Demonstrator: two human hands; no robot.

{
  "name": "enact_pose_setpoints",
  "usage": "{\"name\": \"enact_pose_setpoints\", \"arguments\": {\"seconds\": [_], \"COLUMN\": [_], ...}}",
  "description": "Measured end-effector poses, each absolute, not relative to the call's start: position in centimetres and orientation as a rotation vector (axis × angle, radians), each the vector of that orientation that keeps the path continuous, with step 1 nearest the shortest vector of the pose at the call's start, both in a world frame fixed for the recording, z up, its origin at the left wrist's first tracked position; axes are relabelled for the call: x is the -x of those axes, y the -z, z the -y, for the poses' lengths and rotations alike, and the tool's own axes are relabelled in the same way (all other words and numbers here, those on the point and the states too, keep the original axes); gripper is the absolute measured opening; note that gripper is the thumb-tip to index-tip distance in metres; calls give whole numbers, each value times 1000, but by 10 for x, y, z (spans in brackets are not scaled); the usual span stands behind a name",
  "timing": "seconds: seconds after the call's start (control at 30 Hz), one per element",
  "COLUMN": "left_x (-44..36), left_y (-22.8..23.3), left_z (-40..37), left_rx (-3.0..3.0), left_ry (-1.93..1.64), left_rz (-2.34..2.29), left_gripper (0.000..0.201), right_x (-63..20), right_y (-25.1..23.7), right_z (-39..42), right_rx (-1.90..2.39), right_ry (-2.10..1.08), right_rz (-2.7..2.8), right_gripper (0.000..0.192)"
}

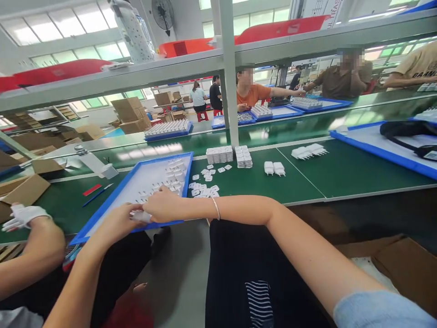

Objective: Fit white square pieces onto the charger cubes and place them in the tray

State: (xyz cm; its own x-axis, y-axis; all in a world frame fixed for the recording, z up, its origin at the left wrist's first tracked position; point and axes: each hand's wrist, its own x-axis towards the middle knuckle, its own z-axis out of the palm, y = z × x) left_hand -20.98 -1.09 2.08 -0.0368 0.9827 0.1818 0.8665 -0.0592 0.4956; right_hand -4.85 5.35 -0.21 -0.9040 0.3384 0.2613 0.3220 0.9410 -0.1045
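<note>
My left hand [120, 222] and my right hand [164, 205] meet at the near edge of a blue-rimmed white tray [102, 214] on the green bench. Both pinch a small white plastic part [141, 216] between them. Several more white parts [174, 175] sit in rows at the tray's far right corner. Loose small white pieces [205, 182] lie just right of the tray. My right wrist carries a thin bracelet.
Stacks of white parts [228, 156], two white adapters [274, 168] and a further cluster [309, 151] lie further back. A co-worker's white-gloved hand [22, 215] rests at the left by cardboard boxes. People work at trays across the bench. A steel post [229, 73] stands behind.
</note>
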Motion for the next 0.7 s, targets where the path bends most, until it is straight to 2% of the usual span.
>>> {"name": "enact_pose_setpoints", "arguments": {"seconds": [0.13, 0.3, 0.4, 0.47, 0.53, 0.63, 0.7], "left_x": [222, 231, 228, 224, 219, 213, 213], "left_y": [-11, 0, 0, -1, 1, 7, 13], "left_z": [-3, -9, -3, 3, 7, 7, 3], "left_rx": [-1924, -1836, -1778, -1741, -1728, -1850, -2001], "left_ry": [-473, -553, -593, -624, -621, -581, -586], "left_rz": [-2037, -2009, -1994, -2026, -2100, -2218, -2257], "left_gripper": [34, 70, 88, 86, 73, 55, 52], "right_x": [45, 44, 41, 35, 21, -10, -35], "right_y": [0, 6, 9, 6, 2, -1, 2], "right_z": [-51, -43, -42, -43, -44, -48, -50], "right_rx": [582, 588, 583, 583, 564, 467, 412], "right_ry": [69, 207, 215, 215, 178, -57, -250], "right_rz": [2832, 2768, 2741, 2712, 2695, 2694, 2672], "right_gripper": [22, 19, 28, 37, 39, 30, 23]}}
